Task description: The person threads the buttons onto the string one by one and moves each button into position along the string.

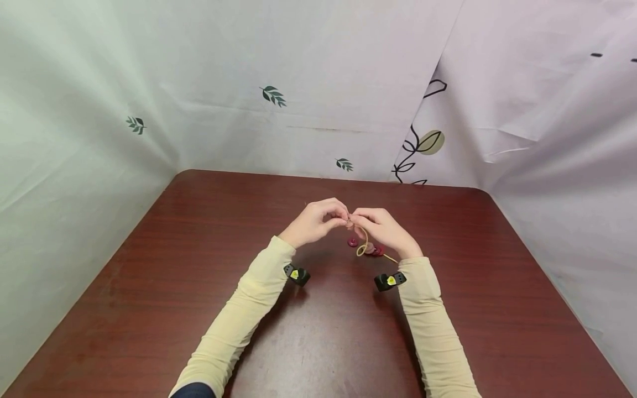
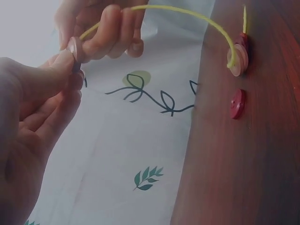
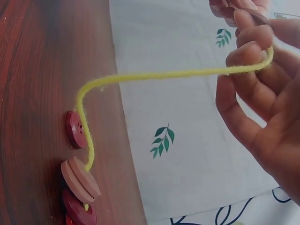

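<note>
My left hand [image 1: 316,224] pinches a pale pink button [image 2: 73,49] between thumb and fingers, raised above the table. Right beside it, fingertips meeting at the button, my right hand [image 1: 385,229] holds a yellow cord [image 3: 164,75] in its curled fingers. Whether the cord's tip is in the button's hole is hidden by the fingers. From the right hand the cord runs down to pink buttons [image 3: 80,179] and a dark red button [image 3: 78,207] strung on it, lying on the table. A loose dark red button [image 2: 238,104] lies near that string.
The brown wooden table [image 1: 308,331] has rounded far corners. White sheeting [image 1: 318,83] with leaf prints hangs behind it and along both sides. Each wrist carries a small black camera, the left camera [image 1: 298,275] and the right camera [image 1: 388,281].
</note>
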The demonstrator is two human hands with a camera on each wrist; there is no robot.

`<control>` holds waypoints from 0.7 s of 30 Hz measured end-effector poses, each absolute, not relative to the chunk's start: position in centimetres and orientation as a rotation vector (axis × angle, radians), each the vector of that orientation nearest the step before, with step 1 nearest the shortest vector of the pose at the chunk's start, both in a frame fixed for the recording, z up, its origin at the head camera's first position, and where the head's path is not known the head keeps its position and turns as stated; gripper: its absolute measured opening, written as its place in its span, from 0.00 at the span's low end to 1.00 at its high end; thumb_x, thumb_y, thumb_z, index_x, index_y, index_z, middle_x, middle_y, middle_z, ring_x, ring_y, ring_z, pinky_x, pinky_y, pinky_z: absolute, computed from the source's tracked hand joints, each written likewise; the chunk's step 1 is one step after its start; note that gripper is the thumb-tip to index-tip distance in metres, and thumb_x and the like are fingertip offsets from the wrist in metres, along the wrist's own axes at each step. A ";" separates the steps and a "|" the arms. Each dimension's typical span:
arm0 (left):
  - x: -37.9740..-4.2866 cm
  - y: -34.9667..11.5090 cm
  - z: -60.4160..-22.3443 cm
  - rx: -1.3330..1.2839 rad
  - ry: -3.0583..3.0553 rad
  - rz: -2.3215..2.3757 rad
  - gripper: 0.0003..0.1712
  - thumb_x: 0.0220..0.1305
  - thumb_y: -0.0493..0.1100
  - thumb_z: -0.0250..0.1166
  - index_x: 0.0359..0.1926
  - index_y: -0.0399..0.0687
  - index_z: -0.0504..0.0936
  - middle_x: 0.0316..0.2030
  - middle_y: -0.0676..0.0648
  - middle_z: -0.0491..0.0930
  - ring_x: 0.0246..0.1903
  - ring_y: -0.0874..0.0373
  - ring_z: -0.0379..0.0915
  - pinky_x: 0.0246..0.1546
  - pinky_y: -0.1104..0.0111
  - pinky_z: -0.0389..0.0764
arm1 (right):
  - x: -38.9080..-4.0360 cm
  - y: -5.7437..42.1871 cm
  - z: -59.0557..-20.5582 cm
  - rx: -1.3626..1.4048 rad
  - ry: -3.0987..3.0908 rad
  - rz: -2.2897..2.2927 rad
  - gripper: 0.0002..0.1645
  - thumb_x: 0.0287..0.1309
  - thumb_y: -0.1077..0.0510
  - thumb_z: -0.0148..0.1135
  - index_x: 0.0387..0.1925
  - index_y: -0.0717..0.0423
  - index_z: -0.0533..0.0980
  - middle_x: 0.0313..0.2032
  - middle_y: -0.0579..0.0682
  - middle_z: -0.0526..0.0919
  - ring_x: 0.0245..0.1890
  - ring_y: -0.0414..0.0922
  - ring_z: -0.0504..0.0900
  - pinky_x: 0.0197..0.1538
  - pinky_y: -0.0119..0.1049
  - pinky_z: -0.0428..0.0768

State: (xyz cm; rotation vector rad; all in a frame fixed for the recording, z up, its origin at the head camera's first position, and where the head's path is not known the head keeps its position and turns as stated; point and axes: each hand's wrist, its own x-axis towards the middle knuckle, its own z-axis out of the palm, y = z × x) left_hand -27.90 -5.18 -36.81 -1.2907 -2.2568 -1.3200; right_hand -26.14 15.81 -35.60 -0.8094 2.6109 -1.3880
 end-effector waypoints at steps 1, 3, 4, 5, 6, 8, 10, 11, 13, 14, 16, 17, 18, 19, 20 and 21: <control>-27.9 -5.2 -36.9 -1.291 -2.260 -1.313 0.03 0.60 0.32 0.65 0.33 0.43 0.80 0.36 0.47 0.81 0.37 0.60 0.77 0.40 0.70 0.78 | -26.2 15.8 -35.6 -0.799 2.613 -1.404 0.14 0.70 0.53 0.52 0.34 0.56 0.79 0.21 0.50 0.75 0.25 0.55 0.75 0.32 0.36 0.73; -27.9 -5.1 -36.9 -1.291 -2.268 -1.294 0.03 0.61 0.33 0.65 0.32 0.44 0.80 0.34 0.47 0.81 0.36 0.61 0.76 0.40 0.72 0.77 | -26.2 15.7 -35.7 -0.779 2.618 -1.432 0.11 0.68 0.52 0.55 0.36 0.54 0.79 0.22 0.49 0.77 0.26 0.50 0.76 0.36 0.39 0.75; -27.9 -5.1 -37.0 -1.288 -2.275 -1.282 0.03 0.61 0.33 0.65 0.32 0.44 0.79 0.34 0.48 0.81 0.35 0.61 0.76 0.39 0.73 0.77 | -26.2 15.7 -35.8 -0.773 2.622 -1.442 0.10 0.68 0.51 0.56 0.36 0.52 0.79 0.23 0.49 0.78 0.27 0.47 0.77 0.37 0.41 0.76; -27.9 -5.1 -37.0 -1.284 -2.283 -1.267 0.04 0.61 0.33 0.65 0.32 0.44 0.79 0.33 0.48 0.80 0.35 0.61 0.76 0.39 0.73 0.77 | -26.2 15.7 -35.8 -0.765 2.622 -1.452 0.09 0.67 0.51 0.57 0.36 0.51 0.79 0.24 0.49 0.78 0.27 0.45 0.78 0.38 0.43 0.76; -27.9 -5.1 -37.0 -1.280 -2.291 -1.254 0.03 0.61 0.33 0.65 0.32 0.44 0.79 0.33 0.48 0.80 0.35 0.62 0.75 0.39 0.73 0.77 | -26.2 15.7 -35.8 -0.760 2.619 -1.459 0.09 0.66 0.51 0.58 0.36 0.51 0.79 0.24 0.49 0.79 0.27 0.44 0.78 0.39 0.42 0.76; -27.9 -5.1 -36.9 -1.259 -2.308 -1.232 0.03 0.62 0.33 0.65 0.33 0.44 0.79 0.33 0.48 0.79 0.33 0.62 0.74 0.37 0.72 0.76 | -26.2 15.6 -35.8 -0.752 2.621 -1.459 0.09 0.66 0.51 0.59 0.36 0.51 0.79 0.23 0.50 0.79 0.27 0.42 0.78 0.39 0.41 0.76; -27.9 -5.2 -36.8 -1.231 -2.321 -1.217 0.02 0.62 0.34 0.64 0.33 0.44 0.79 0.32 0.49 0.79 0.32 0.62 0.73 0.35 0.72 0.75 | -26.3 15.6 -35.8 -0.736 2.639 -1.442 0.09 0.66 0.50 0.59 0.35 0.50 0.79 0.23 0.51 0.80 0.26 0.41 0.77 0.38 0.38 0.75; -27.9 -5.2 -36.8 -1.217 -2.325 -1.215 0.02 0.62 0.34 0.64 0.33 0.44 0.79 0.32 0.49 0.79 0.32 0.62 0.72 0.35 0.72 0.74 | -26.3 15.6 -35.8 -0.718 2.643 -1.438 0.10 0.66 0.50 0.59 0.35 0.50 0.79 0.23 0.52 0.80 0.26 0.41 0.77 0.38 0.36 0.75; -27.9 -5.3 -36.8 -1.188 -2.333 -1.216 0.02 0.62 0.35 0.64 0.33 0.44 0.79 0.31 0.49 0.78 0.31 0.62 0.72 0.33 0.73 0.73 | -26.3 15.7 -35.8 -0.687 2.655 -1.420 0.11 0.66 0.49 0.59 0.35 0.51 0.79 0.24 0.53 0.81 0.26 0.41 0.77 0.38 0.34 0.73; -27.9 -5.3 -36.8 -1.177 -2.337 -1.220 0.02 0.62 0.36 0.64 0.33 0.44 0.79 0.31 0.49 0.78 0.31 0.62 0.72 0.33 0.73 0.73 | -26.3 15.7 -35.8 -0.669 2.658 -1.412 0.11 0.66 0.49 0.59 0.36 0.52 0.79 0.24 0.55 0.81 0.27 0.42 0.77 0.38 0.34 0.73; -27.9 -5.4 -36.8 -1.157 -2.352 -1.227 0.03 0.63 0.36 0.64 0.34 0.44 0.78 0.31 0.49 0.78 0.31 0.61 0.72 0.34 0.73 0.73 | -26.4 15.9 -35.9 -0.638 2.657 -1.405 0.12 0.66 0.50 0.58 0.36 0.54 0.79 0.25 0.56 0.81 0.28 0.46 0.78 0.39 0.35 0.73; -27.9 -5.4 -36.7 -1.146 -2.364 -1.230 0.03 0.63 0.37 0.64 0.35 0.44 0.77 0.32 0.49 0.77 0.31 0.61 0.72 0.34 0.72 0.73 | -26.4 15.9 -36.0 -0.624 2.654 -1.405 0.12 0.66 0.50 0.58 0.37 0.54 0.79 0.25 0.56 0.82 0.29 0.48 0.79 0.40 0.35 0.74; -27.9 -5.5 -36.8 -1.137 -2.380 -1.228 0.03 0.63 0.37 0.64 0.36 0.44 0.77 0.33 0.48 0.77 0.32 0.60 0.72 0.35 0.71 0.74 | -26.5 16.0 -36.1 -0.614 2.654 -1.402 0.12 0.66 0.50 0.58 0.37 0.54 0.80 0.25 0.56 0.82 0.30 0.49 0.79 0.40 0.36 0.74; -27.9 -5.5 -36.7 -1.128 -2.398 -1.225 0.03 0.64 0.37 0.63 0.37 0.44 0.76 0.33 0.48 0.77 0.33 0.60 0.73 0.36 0.71 0.74 | -26.5 16.1 -36.1 -0.603 2.653 -1.401 0.12 0.66 0.50 0.58 0.37 0.54 0.80 0.25 0.55 0.82 0.31 0.51 0.79 0.40 0.36 0.74; -27.9 -5.5 -36.7 -1.120 -2.417 -1.220 0.04 0.65 0.37 0.63 0.37 0.44 0.75 0.34 0.48 0.77 0.34 0.59 0.73 0.38 0.70 0.75 | -26.6 16.2 -36.2 -0.600 2.654 -1.398 0.12 0.66 0.49 0.58 0.36 0.53 0.80 0.25 0.55 0.82 0.31 0.53 0.79 0.40 0.36 0.74; -27.9 -5.6 -36.7 -1.112 -2.438 -1.211 0.04 0.66 0.38 0.62 0.38 0.44 0.75 0.35 0.47 0.76 0.34 0.59 0.73 0.39 0.69 0.75 | -26.6 16.3 -36.2 -0.598 2.654 -1.398 0.12 0.65 0.49 0.59 0.36 0.53 0.80 0.25 0.53 0.82 0.32 0.55 0.80 0.41 0.36 0.74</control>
